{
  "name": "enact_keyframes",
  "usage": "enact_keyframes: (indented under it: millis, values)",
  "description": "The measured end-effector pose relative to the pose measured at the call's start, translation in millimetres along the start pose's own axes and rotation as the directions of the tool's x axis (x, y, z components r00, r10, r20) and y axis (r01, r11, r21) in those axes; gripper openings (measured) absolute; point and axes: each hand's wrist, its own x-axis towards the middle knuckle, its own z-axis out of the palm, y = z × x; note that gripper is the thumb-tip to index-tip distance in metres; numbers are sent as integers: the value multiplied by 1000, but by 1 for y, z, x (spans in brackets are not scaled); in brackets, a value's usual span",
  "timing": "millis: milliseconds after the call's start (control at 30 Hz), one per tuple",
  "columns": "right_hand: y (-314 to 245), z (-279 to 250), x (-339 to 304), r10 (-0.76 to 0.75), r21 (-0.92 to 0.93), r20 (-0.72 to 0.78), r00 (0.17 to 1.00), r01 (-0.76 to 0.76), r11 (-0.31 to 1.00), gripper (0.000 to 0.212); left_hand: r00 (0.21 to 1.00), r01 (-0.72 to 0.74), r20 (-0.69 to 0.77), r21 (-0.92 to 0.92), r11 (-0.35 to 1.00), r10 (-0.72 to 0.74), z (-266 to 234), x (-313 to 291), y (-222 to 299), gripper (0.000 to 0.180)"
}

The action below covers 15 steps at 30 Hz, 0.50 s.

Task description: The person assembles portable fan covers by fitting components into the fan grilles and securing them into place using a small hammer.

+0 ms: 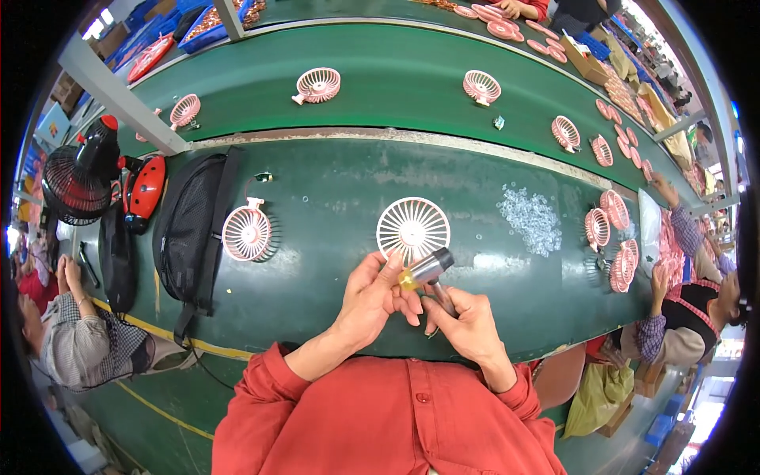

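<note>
A mallet [428,270] with a yellow face and a black face is in my right hand [469,323], whose fingers are wrapped round its metal handle. Directly in front of me is a small round fan [413,226] with white radial ribs. My left hand [369,294] pinches the near rim of this fan, thumb on top; the mallet head partly hides the fingertips. Another pink and white fan [247,233] lies to the left, with a small circuit board [264,177] on a wire beside it. Small clear plastic rings [530,220] are heaped to the right.
Beyond the bench's raised edge, a green conveyor belt [396,95] carries several fans. More fans [613,209] cluster at the bench's right end. A black bag [194,229], a red ladybird-shaped item [146,188] and a black fan [79,174] stand left. People sit on both sides.
</note>
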Motion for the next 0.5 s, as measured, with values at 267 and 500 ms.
enact_keyframes:
  millis: [267,500]
  values:
    - [-4,10,-1,-310,-388,-3,951,284,877,40,991,-131,11,156,979,131,3,0,-2,53]
    - [11,14,7,-466,-428,26,884,431,794,39,987,-130,-54,251,959,148,-3,1,0,56]
